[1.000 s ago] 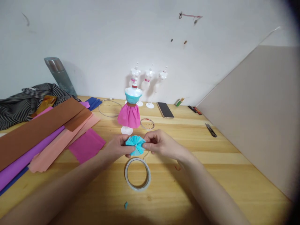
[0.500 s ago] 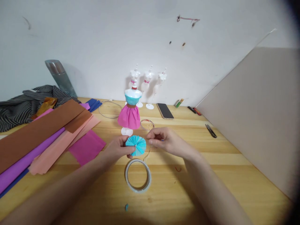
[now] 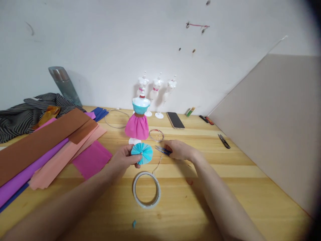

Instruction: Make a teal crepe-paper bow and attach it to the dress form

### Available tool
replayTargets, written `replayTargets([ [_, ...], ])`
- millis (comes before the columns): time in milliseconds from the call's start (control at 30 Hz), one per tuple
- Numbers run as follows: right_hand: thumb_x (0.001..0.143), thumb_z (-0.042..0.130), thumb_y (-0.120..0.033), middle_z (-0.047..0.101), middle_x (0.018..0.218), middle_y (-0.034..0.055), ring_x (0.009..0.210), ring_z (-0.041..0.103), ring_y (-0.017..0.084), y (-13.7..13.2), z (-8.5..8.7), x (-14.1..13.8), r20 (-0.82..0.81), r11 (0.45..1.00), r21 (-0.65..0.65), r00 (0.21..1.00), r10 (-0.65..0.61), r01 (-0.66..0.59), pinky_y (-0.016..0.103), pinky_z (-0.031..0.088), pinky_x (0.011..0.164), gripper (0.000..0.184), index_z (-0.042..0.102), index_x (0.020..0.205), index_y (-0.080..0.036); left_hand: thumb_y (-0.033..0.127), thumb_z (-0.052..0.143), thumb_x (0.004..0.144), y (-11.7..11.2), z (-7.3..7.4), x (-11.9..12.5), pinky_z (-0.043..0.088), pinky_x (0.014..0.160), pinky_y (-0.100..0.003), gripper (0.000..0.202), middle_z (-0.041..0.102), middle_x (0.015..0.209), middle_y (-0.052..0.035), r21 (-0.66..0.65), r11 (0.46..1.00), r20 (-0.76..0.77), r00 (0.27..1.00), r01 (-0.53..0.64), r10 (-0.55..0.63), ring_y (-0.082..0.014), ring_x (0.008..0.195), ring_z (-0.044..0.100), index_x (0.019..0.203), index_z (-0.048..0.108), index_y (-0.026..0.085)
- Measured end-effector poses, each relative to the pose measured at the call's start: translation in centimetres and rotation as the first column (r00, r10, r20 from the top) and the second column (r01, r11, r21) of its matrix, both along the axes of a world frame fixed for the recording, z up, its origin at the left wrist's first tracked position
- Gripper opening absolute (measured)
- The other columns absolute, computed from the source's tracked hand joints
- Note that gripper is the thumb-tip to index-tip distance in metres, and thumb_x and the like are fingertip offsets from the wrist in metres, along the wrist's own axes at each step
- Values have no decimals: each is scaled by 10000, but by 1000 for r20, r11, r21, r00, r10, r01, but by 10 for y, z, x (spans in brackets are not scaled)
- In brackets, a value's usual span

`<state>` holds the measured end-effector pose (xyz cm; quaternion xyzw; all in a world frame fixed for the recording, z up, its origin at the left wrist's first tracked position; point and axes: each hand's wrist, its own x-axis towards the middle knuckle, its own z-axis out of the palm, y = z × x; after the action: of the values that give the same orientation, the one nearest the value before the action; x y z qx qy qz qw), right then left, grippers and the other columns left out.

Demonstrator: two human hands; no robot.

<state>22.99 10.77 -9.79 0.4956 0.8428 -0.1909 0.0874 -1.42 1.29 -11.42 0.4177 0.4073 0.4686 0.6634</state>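
Note:
My left hand (image 3: 126,157) pinches a round pleated rosette of turquoise crepe paper (image 3: 146,154) by its edge, the thumb close to a small bead at its centre. My right hand (image 3: 177,149) has its fingers closed round the blue handle of a pair of thread snips (image 3: 165,150), whose metal blades point left toward the rosette. Below the rosette a roll of tape (image 3: 135,193) lies flat, and a thin piece of thread or twine (image 3: 157,164) sticks up beside it. Just behind the left hand stands a small dress form (image 3: 137,125) with a turquoise top and pink skirt.
Three white dress forms (image 3: 157,85) stand by the wall. Before them are a bead ring (image 3: 156,135) and a phone (image 3: 176,120). Crepe paper sheets (image 3: 40,147) and a striped cloth (image 3: 15,120) cover the left side. Black snips (image 3: 224,141) lie right.
My right hand has moved slightly right and down, away from the rosette, and now has the blue thread snips in its fingers. The left hand still holds the rosette, shifted slightly left.

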Motion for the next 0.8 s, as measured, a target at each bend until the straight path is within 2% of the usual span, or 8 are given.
replayTargets([
  [200, 589, 514, -35, 558, 621, 13, 542, 435, 133, 1, 1, 0, -122, 1000, 13, 992, 17, -16, 263, 251, 526, 188, 509, 705, -183, 319, 786, 636, -3, 5, 0, 462, 547, -222, 285, 707, 754, -37, 29, 998, 47, 997, -61, 59, -130, 650, 591, 845, 713, 139],
  [400, 617, 433, -92, 509, 652, -16, 611, 456, 137, -6, 18, -8, -410, 999, 20, 911, 34, -28, 254, 295, 558, 140, 400, 693, -205, 314, 787, 627, -6, 6, 3, 472, 552, -238, 284, 705, 721, -27, 59, 989, 44, 990, -137, 134, -139, 625, 599, 841, 711, 143],
  [467, 615, 402, -105, 501, 646, -20, 606, 470, 137, -13, 23, -12, -549, 999, -30, 836, 4, -25, 258, 325, 566, 150, 344, 697, -216, 313, 784, 628, -7, 6, 3, 471, 546, -238, 278, 703, 710, -22, 62, 988, 52, 989, -142, 139, -135, 608, 593, 838, 713, 147],
  [533, 609, 404, -113, 463, 618, -32, 583, 455, 136, -22, 29, -17, -757, 993, -116, 649, -69, -30, 268, 339, 570, 170, 320, 707, -225, 303, 775, 646, -8, 7, 4, 474, 554, -230, 254, 712, 736, -22, 73, 987, 53, 989, -145, 141, -132, 626, 596, 844, 717, 156],
  [567, 624, 422, -119, 450, 629, -34, 593, 444, 136, -27, 32, -19, -820, 992, -122, 567, -78, -40, 274, 343, 583, 159, 346, 718, -222, 296, 768, 658, -9, 7, 4, 477, 560, -225, 237, 717, 752, -20, 81, 986, 51, 989, -145, 141, -129, 637, 596, 848, 720, 162],
  [633, 716, 475, -168, 448, 690, -21, 626, 418, 136, -37, 38, -23, -859, 992, -111, 509, -63, -65, 280, 335, 597, 78, 452, 780, -206, 282, 756, 682, -10, 8, 4, 480, 569, -215, 200, 717, 757, -11, 102, 983, 51, 988, -150, 145, -119, 639, 591, 846, 724, 173],
  [667, 790, 480, -232, 446, 702, -14, 635, 410, 139, -42, 41, -25, -859, 991, -108, 509, -56, -74, 284, 331, 599, 52, 503, 821, -197, 280, 754, 689, -10, 8, 3, 479, 569, -211, 190, 715, 754, -7, 113, 982, 52, 988, -151, 146, -116, 638, 588, 845, 726, 177],
  [800, 919, 426, -435, 442, 706, 5, 673, 417, 153, -56, 50, -33, -834, 995, -75, 551, -27, -64, 297, 324, 622, 326, 611, 887, -168, 298, 753, 710, -10, 6, 3, 480, 575, -205, 184, 707, 756, -7, 156, 976, 47, 988, -150, 145, -113, 648, 584, 852, 731, 183],
])
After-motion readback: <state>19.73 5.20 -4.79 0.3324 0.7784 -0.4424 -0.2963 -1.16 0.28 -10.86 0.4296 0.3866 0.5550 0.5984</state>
